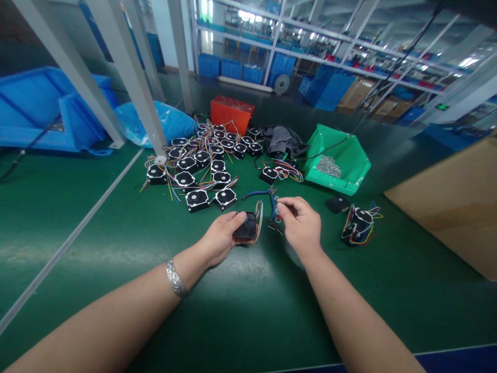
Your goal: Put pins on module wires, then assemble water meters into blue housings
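Observation:
My left hand [224, 233] grips a black square motor [247, 228] with coloured wires [259, 223] hanging from its right side. To the right of it, my right hand [301, 223] is closed in a pinch, thumb against forefinger; whatever is between the fingertips is too small to make out. Blue-handled pliers [258, 193] lie on the green surface just beyond both hands. A few small metal bits [276, 228] lie beside the pliers, partly hidden by my right hand. Farther off, several similar black motors [197, 199] with white edges and loose wires are spread out.
A green bin [349, 176] at the right back holds small metal parts [329, 166]. An orange-red box [232, 114] and a dark cloth [283, 140] stand behind the motors. Wired motors [359, 225] lie right, near a cardboard box [446, 202]. Grey posts [128, 77] rise at left.

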Demonstrator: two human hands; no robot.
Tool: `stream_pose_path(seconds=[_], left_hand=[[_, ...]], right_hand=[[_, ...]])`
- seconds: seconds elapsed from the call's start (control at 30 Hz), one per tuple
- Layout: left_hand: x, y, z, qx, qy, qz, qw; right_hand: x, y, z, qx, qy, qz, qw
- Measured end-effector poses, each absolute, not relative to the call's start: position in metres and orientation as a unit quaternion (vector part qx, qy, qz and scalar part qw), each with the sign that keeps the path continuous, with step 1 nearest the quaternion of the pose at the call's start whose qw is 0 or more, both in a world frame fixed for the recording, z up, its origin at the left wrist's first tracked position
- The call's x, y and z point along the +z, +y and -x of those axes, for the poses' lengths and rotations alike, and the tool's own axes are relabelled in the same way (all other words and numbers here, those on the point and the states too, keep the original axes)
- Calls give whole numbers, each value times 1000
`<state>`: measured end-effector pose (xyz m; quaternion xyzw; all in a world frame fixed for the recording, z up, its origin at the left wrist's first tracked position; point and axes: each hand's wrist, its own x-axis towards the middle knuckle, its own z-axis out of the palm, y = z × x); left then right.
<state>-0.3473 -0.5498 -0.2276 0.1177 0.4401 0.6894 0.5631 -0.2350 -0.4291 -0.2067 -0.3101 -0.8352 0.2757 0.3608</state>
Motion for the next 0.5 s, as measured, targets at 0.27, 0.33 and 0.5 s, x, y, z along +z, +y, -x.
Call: stream_pose_path(seconds=[0.27, 0.33, 0.5], left_hand=[[-225, -549, 355, 716, 459, -87, 519], [-226, -548, 357, 722, 446, -79, 523], [-226, -550, 358, 711, 456, -91, 528]], right_hand=[[-202, -406, 227, 47, -914, 382, 130], [-199, -410, 227, 44, -927, 365, 68], [-203, -414, 229, 69, -943, 327, -14]])
